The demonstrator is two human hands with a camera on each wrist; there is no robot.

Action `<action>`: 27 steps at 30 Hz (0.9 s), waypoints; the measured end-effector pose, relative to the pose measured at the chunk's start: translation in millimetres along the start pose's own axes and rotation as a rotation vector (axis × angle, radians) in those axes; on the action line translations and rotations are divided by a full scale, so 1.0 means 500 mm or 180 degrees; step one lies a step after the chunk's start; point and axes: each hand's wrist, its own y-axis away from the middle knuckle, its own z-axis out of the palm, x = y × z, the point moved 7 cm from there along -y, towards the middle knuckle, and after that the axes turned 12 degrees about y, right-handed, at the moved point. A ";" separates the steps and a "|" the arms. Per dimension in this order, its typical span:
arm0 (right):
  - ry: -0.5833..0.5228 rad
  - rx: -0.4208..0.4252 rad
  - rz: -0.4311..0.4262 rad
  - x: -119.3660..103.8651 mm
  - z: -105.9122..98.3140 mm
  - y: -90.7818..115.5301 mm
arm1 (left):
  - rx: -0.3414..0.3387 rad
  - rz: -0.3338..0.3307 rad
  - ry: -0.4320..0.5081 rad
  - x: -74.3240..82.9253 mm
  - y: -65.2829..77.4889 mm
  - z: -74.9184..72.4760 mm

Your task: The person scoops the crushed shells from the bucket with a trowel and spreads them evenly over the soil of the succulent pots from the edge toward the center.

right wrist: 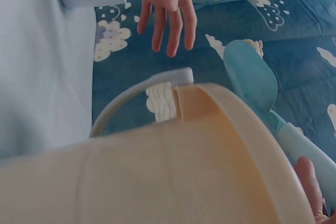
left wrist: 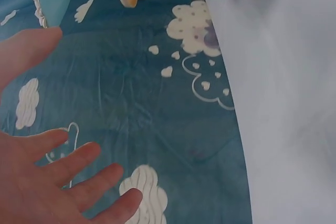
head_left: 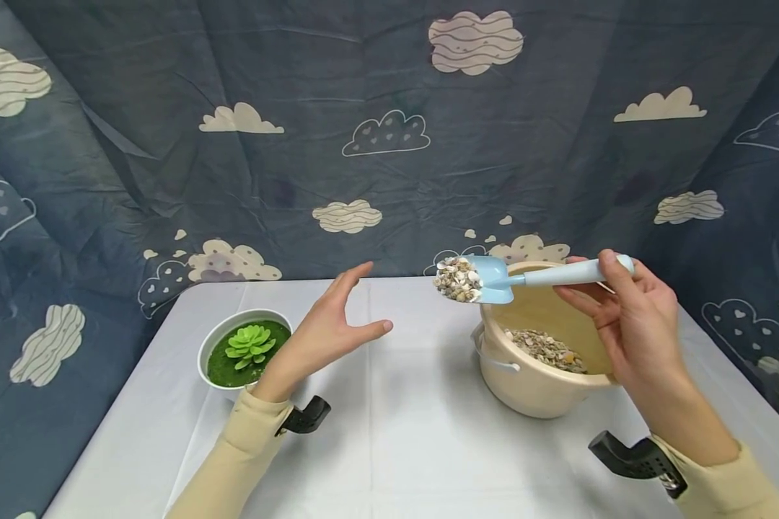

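Note:
My right hand grips the handle of a light blue trowel and holds it level over the bucket's rim. A heap of small shells and gravel fills the trowel's blade, which points left past the bucket. Below it stands a beige bucket with more gravel and shells inside. My left hand hovers with nothing in it, fingers extended and thumb apart, just right of a white pot. In that pot a green succulent sits on a mossy green surface. The left wrist view shows the same spread fingers.
A white cloth covers the table. Behind it hangs a dark blue curtain with cloud prints, reaching round both sides. The bucket's grey handle hangs down along its left side. Black wrist cameras sit on both cuffs.

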 end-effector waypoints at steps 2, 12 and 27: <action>0.0002 -0.0027 -0.0011 0.004 0.007 0.000 | 0.0030 -0.0049 -0.0074 -0.003 0.008 -0.011; -0.0064 -0.0103 -0.0005 0.023 0.046 -0.001 | 0.0130 -0.0018 -0.0432 -0.008 0.042 -0.059; 0.0063 -0.0218 0.0101 0.057 0.099 -0.003 | 0.0378 0.0064 -0.0821 -0.021 0.104 -0.143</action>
